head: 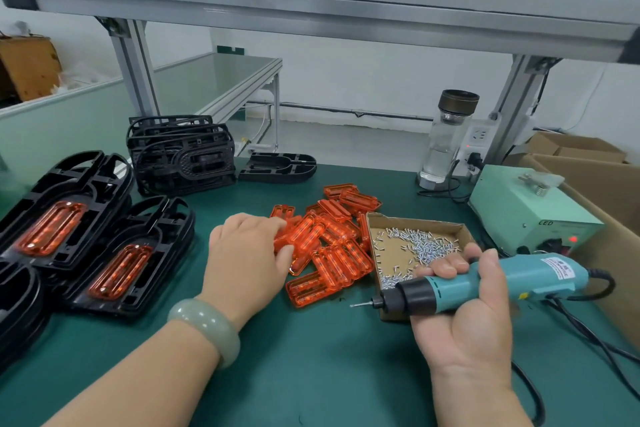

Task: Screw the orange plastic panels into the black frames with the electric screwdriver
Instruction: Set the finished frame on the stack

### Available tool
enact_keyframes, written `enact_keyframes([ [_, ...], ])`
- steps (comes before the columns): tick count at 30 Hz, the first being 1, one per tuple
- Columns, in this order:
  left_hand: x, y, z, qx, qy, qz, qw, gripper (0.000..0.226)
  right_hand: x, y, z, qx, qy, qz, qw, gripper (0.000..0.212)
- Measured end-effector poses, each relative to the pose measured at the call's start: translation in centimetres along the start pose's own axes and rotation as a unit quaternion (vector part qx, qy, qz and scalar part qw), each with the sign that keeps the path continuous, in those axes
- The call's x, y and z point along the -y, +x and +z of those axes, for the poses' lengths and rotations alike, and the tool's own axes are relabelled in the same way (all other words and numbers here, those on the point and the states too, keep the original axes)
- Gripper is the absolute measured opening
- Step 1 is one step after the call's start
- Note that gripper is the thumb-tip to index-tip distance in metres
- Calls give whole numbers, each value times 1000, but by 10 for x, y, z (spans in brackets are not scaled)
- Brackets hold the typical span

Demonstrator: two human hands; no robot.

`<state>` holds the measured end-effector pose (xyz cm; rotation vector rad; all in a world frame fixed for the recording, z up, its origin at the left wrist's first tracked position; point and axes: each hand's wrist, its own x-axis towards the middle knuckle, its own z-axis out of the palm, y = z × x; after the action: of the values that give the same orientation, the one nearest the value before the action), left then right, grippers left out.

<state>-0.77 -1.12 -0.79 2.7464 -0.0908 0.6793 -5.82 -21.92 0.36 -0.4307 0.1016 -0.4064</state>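
The bench (311, 364) was covered with a green mat under an aluminium shelf. The loose orange panels (332, 239) lay in a heap near its middle, touching the left wall of the open screw box (375, 253). At the left edge stood frames (69, 215) with panels already seated in them, and bare frames (180, 152) were stacked at the far left.

My left grip (247, 253) lay over the near-left side of the heap, fingers bent down onto it and thumb against one panel. Whether it had closed on a panel I could not tell. My right grip (464, 308) was wrapped firmly round the screwdriver (491, 282), held level just above the near corner of the box, with its bit (360, 304) pointing left.

I judged this to be the fetching of the next panel, with no frame yet in front of me. The panels overlapped, so lifting one could have dragged its neighbours along or pushed them against the box. My right knuckles hung just over the screws (426, 246), and a careless swing could have tipped the shallow box and scattered them. The bit pointed toward the heap and my left wrist, so a touch on the trigger might have scratched a panel or nicked me. The cord (588, 333) trailed across the right edge and could have snagged.
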Motion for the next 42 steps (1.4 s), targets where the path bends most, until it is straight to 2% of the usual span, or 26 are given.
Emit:
enact_keyframes([
  [5,-5,36,20,4,-8,5,1000,46,-2,5,-3,-8,-3,0,1000,13],
  [11,4,87,38,67,-14,-29,997,58,-8,10,-6,-20,-11,9,1000,15],
  [16,12,119,55,123,-4,-71,990,63,-11,12,-4,-27,0,24,999,33],
  [19,15,134,65,153,5,-88,984,69,-11,14,-5,-45,1,17,999,21],
  [21,19,144,71,167,8,-101,981,72,-13,16,-5,-53,9,13,998,20],
  [22,20,148,74,168,7,-108,980,73,-14,16,-5,-52,14,13,998,24],
  [25,22,158,79,180,7,-128,975,73,-15,17,-1,-41,29,14,999,55],
  [29,19,161,81,218,61,-120,966,74,-14,17,-2,-39,19,20,999,55],
  [31,17,158,81,208,103,-90,969,71,-13,19,-3,-47,28,22,998,67],
  [34,16,154,76,187,99,-59,976,60,-14,20,-2,-53,32,22,998,71],
  [37,17,151,67,198,82,-55,975,55,-15,18,0,-55,18,25,998,58],
  [39,18,148,62,209,107,-61,970,49,-13,17,-1,-55,7,29,998,26],
  [40,18,146,60,215,125,-64,966,44,-12,16,-1,-61,4,27,998,17],
  [42,19,141,58,222,128,-65,964,35,-12,15,-2,-65,6,22,998,17],
])
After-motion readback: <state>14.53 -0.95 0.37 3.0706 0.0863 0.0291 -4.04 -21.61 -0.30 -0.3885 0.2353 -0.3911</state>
